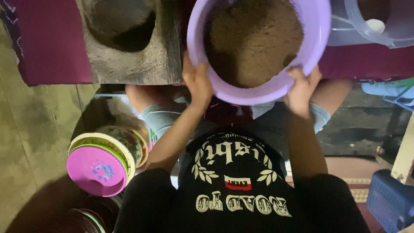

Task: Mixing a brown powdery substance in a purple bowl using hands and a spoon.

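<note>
The purple bowl [258, 47] is full of brown powder [252, 39]. It is held up in front of the person, above the knees, next to the stone block [133, 47]. The left hand [197, 82] is closed on the bowl's near left rim. The right hand [302, 86] is closed on the near right rim.

I think the bowl is best kept level, with both hands holding tight and even. The powder sits high on the near side, so a quick tilt could spill it over the rim. Slow, small moves look safest.

The stone block has a deep round hole and sits on a dark red cloth [47, 39]. A clear tub [379, 26] stands at the cloth's far right corner. On the floor [26, 129] by the left knee lies a stack of plates [103, 159], with a pink one on top. A blue crate [390, 198] is at the low right corner. The room is dim.
</note>
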